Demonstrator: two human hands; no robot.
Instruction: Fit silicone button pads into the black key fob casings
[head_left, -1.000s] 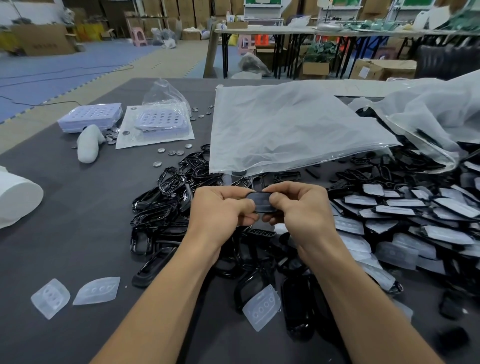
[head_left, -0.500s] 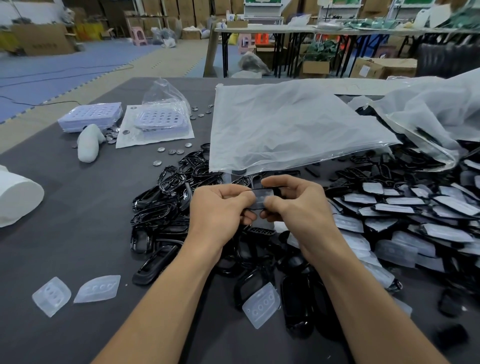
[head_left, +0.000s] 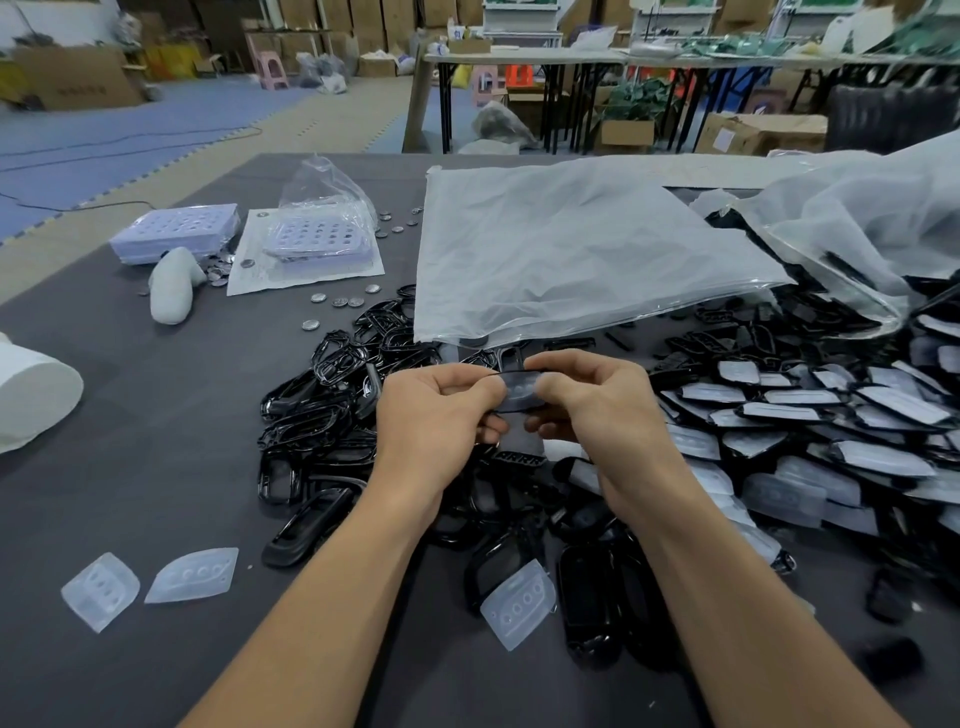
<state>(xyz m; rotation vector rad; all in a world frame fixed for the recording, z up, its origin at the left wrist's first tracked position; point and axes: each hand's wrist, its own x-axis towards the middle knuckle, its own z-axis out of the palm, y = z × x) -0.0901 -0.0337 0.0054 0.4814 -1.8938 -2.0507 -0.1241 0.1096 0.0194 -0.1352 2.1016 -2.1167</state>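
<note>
**Both hands pinch one casing over the heap**

The forearms (head_left: 322, 597) come in from the bottom edge and meet at the middle. The left hand (head_left: 436, 410) and right hand (head_left: 597, 405) face each other, backs up. Each pinches one end of a black casing (head_left: 511, 408) between its thumb and curled fingers. The casing is held roughly level, long side across, just above the heap. A pale, translucent pad (head_left: 521, 387) with round button marks shows inside the black rim, between the two thumbs. Whether it is fully seated cannot be told.

Under and left of the hands lie empty casings (head_left: 322, 415), glossy black, on the grey tabletop (head_left: 130, 467). To the right spread padded casings (head_left: 810, 415). Two loose pads (head_left: 192, 574) lie at front left, apart from the heap. A third pad (head_left: 519, 605) rests on casings between the forearms.
</note>
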